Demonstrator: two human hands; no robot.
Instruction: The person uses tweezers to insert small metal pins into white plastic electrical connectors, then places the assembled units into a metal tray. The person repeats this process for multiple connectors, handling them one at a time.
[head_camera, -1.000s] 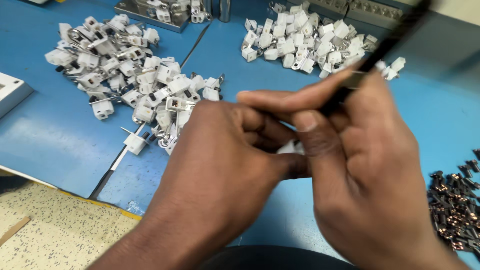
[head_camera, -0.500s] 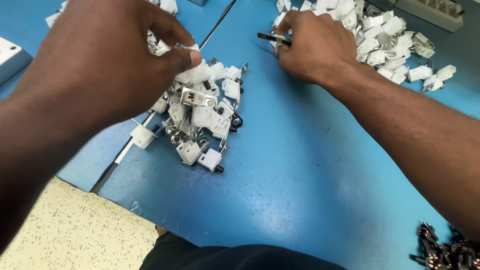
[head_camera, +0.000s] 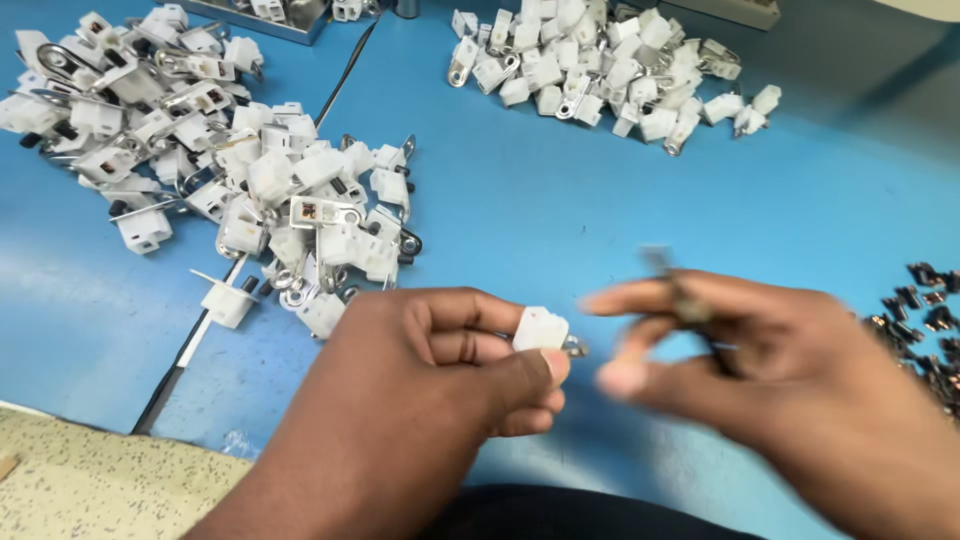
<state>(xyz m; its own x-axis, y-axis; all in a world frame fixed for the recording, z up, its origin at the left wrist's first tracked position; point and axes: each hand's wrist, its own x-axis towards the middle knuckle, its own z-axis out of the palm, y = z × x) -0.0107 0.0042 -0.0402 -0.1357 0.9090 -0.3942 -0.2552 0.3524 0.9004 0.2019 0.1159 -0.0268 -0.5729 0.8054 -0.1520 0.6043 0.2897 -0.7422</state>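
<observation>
Two hands meet at 6 o'clock: your left hand (head_camera: 440, 370) pinches a white clip (head_camera: 541, 328) steady, presented to your right hand's (head_camera: 790, 370) blurred dark tool (head_camera: 680, 292).

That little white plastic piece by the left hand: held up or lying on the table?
Held up: the left hand pinches the white piece above the blue table.

Counter (head_camera: 560, 220) layout: big pile of connector blocks (head_camera: 200, 150) far left, smaller pile (head_camera: 600, 70) far centre-right, tray (head_camera: 270, 15) behind left pile at top edge. Heap of small metal parts (head_camera: 930, 320) at right edge. Left hand (head_camera: 440, 390) w/ one block (head_camera: 541, 328) near centre, right hand (head_camera: 780, 370) just beside it, to the right.
</observation>
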